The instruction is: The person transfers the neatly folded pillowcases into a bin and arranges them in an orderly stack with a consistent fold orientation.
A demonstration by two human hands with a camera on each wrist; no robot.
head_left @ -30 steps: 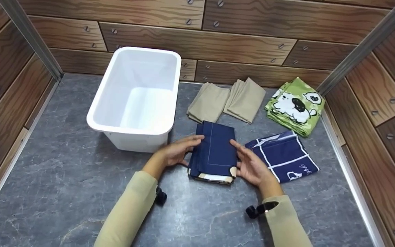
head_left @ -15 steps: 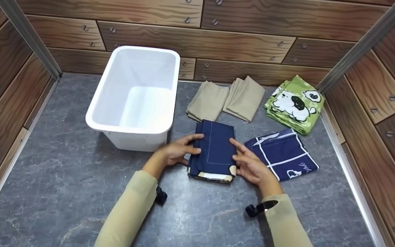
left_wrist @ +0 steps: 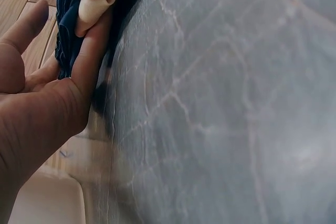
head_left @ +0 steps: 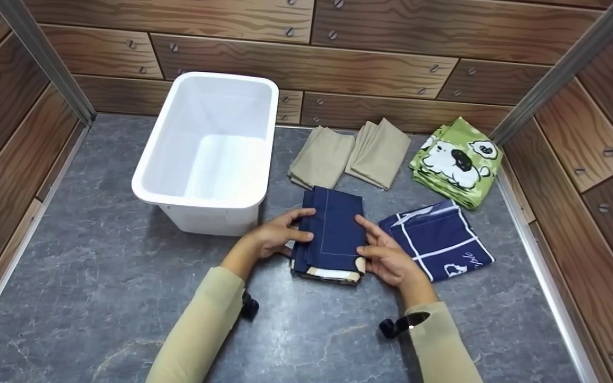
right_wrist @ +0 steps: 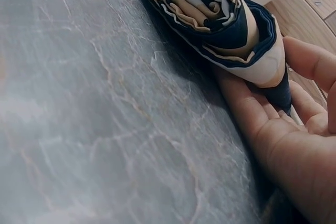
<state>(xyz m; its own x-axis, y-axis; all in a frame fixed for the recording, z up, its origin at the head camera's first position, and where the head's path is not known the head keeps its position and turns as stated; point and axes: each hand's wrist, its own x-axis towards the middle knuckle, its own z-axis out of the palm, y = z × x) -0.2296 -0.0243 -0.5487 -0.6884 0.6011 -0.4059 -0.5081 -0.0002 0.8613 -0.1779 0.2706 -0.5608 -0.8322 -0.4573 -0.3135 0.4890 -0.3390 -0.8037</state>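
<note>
Between the two hands lies a folded navy cloth [head_left: 338, 229], with cream and white print showing along its near edge. My left hand [head_left: 277, 234] holds its left side, thumb and index finger over the edge and other fingers low at the side. On the opposite side my right hand [head_left: 391, 260] grips it with the thumb on top. The right wrist view shows several fingers tucked under the rolled layers of the cloth [right_wrist: 231, 30]. In the left wrist view a finger runs beneath the cloth [left_wrist: 71, 19].
A white plastic bin [head_left: 205, 205] stands at left behind the left hand. Two beige folded cloths [head_left: 325, 157] lie at the back, beside a green dog-print cloth [head_left: 461, 165]. A navy cloth with white lines [head_left: 445, 239] lies right of the right hand. Wood-patterned walls [head_left: 370, 64] surround the grey floor.
Both thumbs have come onto the folded navy cloth's side edges, the left one first and the right one further in now. The cloth itself has hardly moved.
</note>
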